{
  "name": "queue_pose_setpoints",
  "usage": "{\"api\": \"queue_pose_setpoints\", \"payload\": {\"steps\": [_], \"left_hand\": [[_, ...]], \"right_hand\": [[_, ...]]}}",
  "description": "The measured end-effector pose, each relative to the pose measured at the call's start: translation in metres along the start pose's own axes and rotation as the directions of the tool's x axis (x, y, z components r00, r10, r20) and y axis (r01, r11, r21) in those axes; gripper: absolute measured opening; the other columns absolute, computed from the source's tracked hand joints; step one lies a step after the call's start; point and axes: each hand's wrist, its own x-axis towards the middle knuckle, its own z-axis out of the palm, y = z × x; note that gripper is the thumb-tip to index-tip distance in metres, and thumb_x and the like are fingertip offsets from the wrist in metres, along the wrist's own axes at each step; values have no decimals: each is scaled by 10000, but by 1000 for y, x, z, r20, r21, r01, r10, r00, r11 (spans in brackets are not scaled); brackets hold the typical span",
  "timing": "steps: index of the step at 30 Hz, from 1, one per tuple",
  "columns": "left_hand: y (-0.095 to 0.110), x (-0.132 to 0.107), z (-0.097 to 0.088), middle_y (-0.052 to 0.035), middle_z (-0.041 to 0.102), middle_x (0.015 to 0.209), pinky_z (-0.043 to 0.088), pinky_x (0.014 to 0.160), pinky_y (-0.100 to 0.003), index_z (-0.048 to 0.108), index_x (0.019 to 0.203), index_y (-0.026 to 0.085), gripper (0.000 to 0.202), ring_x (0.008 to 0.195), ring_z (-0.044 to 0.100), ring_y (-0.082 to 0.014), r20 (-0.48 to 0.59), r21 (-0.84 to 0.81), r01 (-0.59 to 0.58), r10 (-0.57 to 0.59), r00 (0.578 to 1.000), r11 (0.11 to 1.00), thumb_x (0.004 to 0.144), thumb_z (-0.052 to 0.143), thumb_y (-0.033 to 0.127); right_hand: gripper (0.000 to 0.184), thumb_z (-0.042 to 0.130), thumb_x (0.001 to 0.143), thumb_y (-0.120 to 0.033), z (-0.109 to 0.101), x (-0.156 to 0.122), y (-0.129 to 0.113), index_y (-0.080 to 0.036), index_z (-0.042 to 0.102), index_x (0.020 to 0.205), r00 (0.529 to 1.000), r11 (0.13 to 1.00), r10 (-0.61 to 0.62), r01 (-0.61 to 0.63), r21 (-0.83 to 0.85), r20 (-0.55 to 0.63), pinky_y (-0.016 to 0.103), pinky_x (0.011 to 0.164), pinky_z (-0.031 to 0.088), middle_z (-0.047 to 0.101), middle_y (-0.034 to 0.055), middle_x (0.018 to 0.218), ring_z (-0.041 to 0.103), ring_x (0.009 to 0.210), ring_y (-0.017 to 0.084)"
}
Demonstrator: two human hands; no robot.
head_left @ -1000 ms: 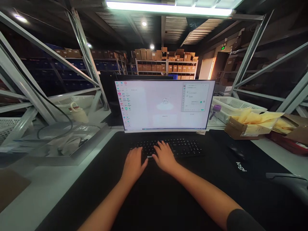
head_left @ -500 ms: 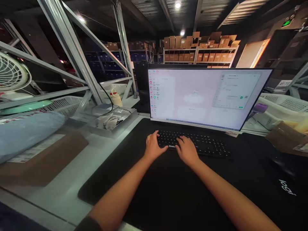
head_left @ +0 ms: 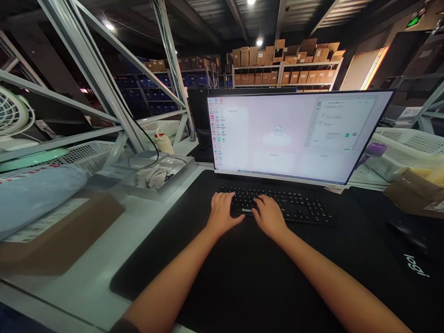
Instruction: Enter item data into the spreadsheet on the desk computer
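Note:
Both hands rest at a black keyboard lying on a wide black desk mat. My left hand covers the keyboard's left end, fingers bent over the keys and thumb stretched out toward the front edge. Over the middle keys is my right hand, its fingers slightly apart and nothing held. Behind the keyboard stands a lit monitor, with icons down its left side and a pale window at the upper right. A black mouse sits on the mat, well to the right of my right hand.
At left are a cardboard box under a plastic-wrapped package, a grey open tray, a cream bottle and a white fan. Another carton and a white basket stand at right. Metal posts rise behind.
My left hand's fingers have shifted slightly right over the keys. The right hand stays almost in place. The window at the monitor's upper right looks fainter, and the view has tilted slightly.

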Motion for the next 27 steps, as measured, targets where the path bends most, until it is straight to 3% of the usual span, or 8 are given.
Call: {"api": "queue_pose_setpoints", "payload": {"steps": [4,8,10,15,19,23,27], "left_hand": [[11,-3,-1,-126,533,1322,322,1156,-529,599,1055,211,378,1300,434,-324,24,7,-98,98,995,995,725,744,326],[8,-3,-1,-147,551,1285,344,1138,-555,576,1107,182,496,1271,451,-336,-103,24,10,-7,995,1000,684,786,336],[4,-2,-3,-147,557,1279,367,1117,-571,609,1043,192,449,1265,454,-349,-146,36,63,-57,988,997,679,797,377],[-3,-3,-3,-149,523,1387,352,1134,-607,692,884,212,274,1329,436,-375,-70,108,-17,25,997,994,744,750,441],[2,-3,-2,-176,505,1410,352,1140,-599,663,990,192,321,1346,433,-375,-86,123,1,10,996,992,774,719,424],[4,-3,-1,-181,510,1392,366,1123,-599,526,1231,184,505,1328,457,-357,-128,81,14,-4,992,997,794,685,383],[2,-2,0,-166,547,1336,369,1127,-578,525,1221,186,478,1291,490,-346,-88,72,0,6,996,997,800,671,357]], "right_hand": [[333,460,945,-246,-4,0,-2,-153,617,1223,1000,1000,-6,6,29,-6,461,1143,339,557,125,1318,495,1231,247],[307,468,943,-242,-6,1,-4,-149,624,1190,1000,999,5,-5,42,-2,463,1136,344,563,120,1299,501,1214,247],[299,465,947,-245,-6,1,-3,-145,625,1178,1000,999,6,-6,48,-1,461,1139,340,563,121,1297,500,1219,244],[312,440,958,-255,-7,1,-2,-147,624,1187,1000,998,13,-12,69,-17,450,1125,357,569,117,1287,507,1204,240],[341,389,962,-225,-7,1,-4,-159,620,1204,999,994,38,-34,103,-38,417,1090,395,581,106,1276,514,1193,222],[455,498,893,-222,-5,1,-5,-175,526,1345,995,998,54,-51,49,-82,504,1185,257,526,110,1375,412,1336,252],[396,450,953,-298,-8,1,3,-168,547,1314,989,996,71,-63,62,-132,482,1174,278,528,111,1373,418,1325,245]]}}
